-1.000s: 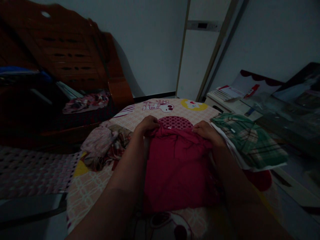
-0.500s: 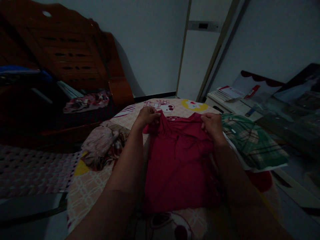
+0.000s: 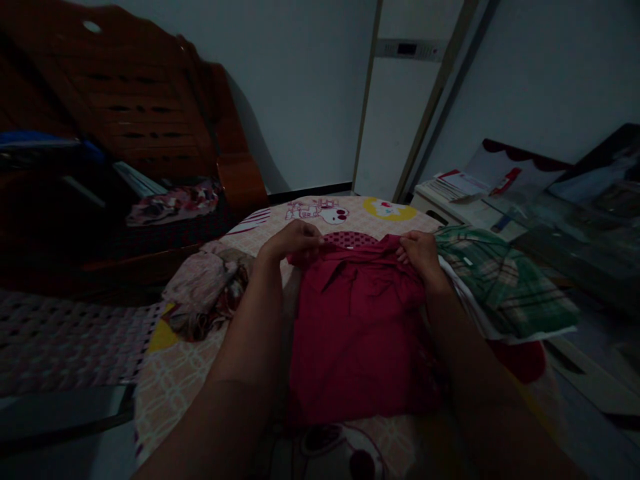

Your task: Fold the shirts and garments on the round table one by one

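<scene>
A dark red collared shirt (image 3: 355, 340) lies folded into a rough rectangle on the round table, its collar end away from me. My left hand (image 3: 295, 241) pinches the shirt's far left corner near the collar. At the far right corner, my right hand (image 3: 419, 252) grips the cloth between thumb and fingers. Between the hands the collar edge is stretched, with some wrinkles below it. A small white label shows at the neck.
The patterned tablecloth (image 3: 175, 380) covers the table. Crumpled clothes (image 3: 200, 283) lie at left, a folded green plaid shirt (image 3: 505, 287) at right. Beyond stand a wooden bench (image 3: 135, 100), a woven seat (image 3: 70, 340) and a cabinet with papers (image 3: 457, 187).
Both hands have lowered the shirt's collar end slightly toward the table. The left wrist has shifted a little left, and the collar edge now looks straighter, with the label showing.
</scene>
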Available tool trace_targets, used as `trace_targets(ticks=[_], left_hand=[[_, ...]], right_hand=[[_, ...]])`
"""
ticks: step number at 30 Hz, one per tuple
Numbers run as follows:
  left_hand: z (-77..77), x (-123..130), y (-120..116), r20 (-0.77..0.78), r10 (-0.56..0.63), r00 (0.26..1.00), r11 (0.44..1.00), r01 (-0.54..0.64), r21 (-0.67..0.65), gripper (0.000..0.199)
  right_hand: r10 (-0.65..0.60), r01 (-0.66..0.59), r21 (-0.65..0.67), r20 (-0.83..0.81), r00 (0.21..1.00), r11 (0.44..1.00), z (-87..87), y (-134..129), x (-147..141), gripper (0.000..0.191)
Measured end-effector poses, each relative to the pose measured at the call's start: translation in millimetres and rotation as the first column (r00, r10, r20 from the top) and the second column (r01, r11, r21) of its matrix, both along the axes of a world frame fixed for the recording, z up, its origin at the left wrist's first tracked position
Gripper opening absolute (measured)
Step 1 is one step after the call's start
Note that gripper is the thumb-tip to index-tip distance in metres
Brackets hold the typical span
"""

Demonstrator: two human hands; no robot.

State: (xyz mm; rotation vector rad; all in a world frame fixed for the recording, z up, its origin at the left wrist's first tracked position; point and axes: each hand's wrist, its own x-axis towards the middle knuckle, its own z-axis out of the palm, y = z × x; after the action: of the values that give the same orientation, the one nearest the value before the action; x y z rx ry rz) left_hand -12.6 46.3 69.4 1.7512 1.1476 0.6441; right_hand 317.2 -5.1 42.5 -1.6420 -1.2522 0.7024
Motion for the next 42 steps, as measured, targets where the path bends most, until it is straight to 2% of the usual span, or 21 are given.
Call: trace_targets(ticks=[1,3,4,6,8,11,14,19,23,26,29,31,33,36,38,42], left_hand=[[-3.4,4,4,-0.005,0.073,0.997,0.994,-0.072,0.079,0.009],[-12.4,10,11,-0.036,0.236,0.971,0.947,-0.222,0.231,0.005],[-17.5,12,14,-0.065,0.288,0.955,0.925,-0.259,0.279,0.007],[-28.0,14,18,-0.138,0.315,0.939,0.914,-0.260,0.313,0.012],[-36.9,14,20,-0.210,0.284,0.935,0.930,-0.216,0.296,0.016],[-45.6,12,21,-0.244,0.267,0.932,0.938,-0.193,0.287,0.018],[-50.8,9,23,-0.200,0.313,0.928,0.920,-0.245,0.305,0.016],[-56.2,10,27,-0.229,0.379,0.897,0.895,-0.292,0.339,0.010],[-54.5,11,27,-0.249,0.395,0.884,0.887,-0.298,0.352,0.007],[-49.9,14,24,-0.254,0.416,0.873,0.883,-0.321,0.343,0.007],[-43.4,19,19,-0.195,0.435,0.879,0.886,-0.380,0.266,0.011],[-38.1,23,15,-0.075,0.455,0.887,0.881,-0.437,0.179,0.014],[-32.7,26,13,0.073,0.497,0.865,0.858,-0.502,0.106,0.014],[-26.5,28,14,0.221,0.552,0.804,0.812,-0.578,0.077,0.013],[-24.3,29,16,0.261,0.564,0.784,0.793,-0.602,0.095,0.012],[-20.3,29,19,0.303,0.570,0.763,0.754,-0.633,0.175,0.017]], right_hand=[[-0.003,0.003,0.007,-0.005,1.000,1.000,-1.3,1,1,0.009],[-0.007,0.007,0.027,-0.010,1.000,1.000,-3.9,2,3,0.019],[-0.004,0.004,0.039,0.000,1.000,0.999,-4.9,2,5,0.025],[0.018,-0.022,0.059,0.066,0.998,0.998,-6.1,2,8,0.033],[0.044,-0.058,0.062,0.213,0.976,0.996,-6.8,2,10,0.032],[0.025,-0.066,0.065,0.503,0.864,0.996,-9.3,0,11,0.027],[0.000,-0.030,0.032,0.698,0.716,0.999,-14.9,-2,11,0.027],[0.093,-0.001,-0.110,0.840,0.535,0.994,-26.2,-6,10,0.025],[0.144,0.017,-0.174,0.859,0.491,0.985,-30.4,-7,9,0.027],[0.081,0.037,-0.119,0.839,0.538,0.992,-31.0,-7,8,0.031],[-0.047,0.046,0.023,0.752,0.657,0.999,-30.8,-6,10,0.034],[-0.122,0.043,0.137,0.642,0.757,0.990,-30.6,-3,12,0.035],[-0.170,0.061,0.227,0.502,0.848,0.972,-29.5,1,13,0.034],[-0.192,0.118,0.269,0.266,0.945,0.956,-23.6,5,11,0.030],[-0.185,0.152,0.253,0.112,0.976,0.956,-16.2,4,6,0.026],[-0.154,0.173,0.230,-0.097,0.983,0.958,2.7,1,-4,0.013]])
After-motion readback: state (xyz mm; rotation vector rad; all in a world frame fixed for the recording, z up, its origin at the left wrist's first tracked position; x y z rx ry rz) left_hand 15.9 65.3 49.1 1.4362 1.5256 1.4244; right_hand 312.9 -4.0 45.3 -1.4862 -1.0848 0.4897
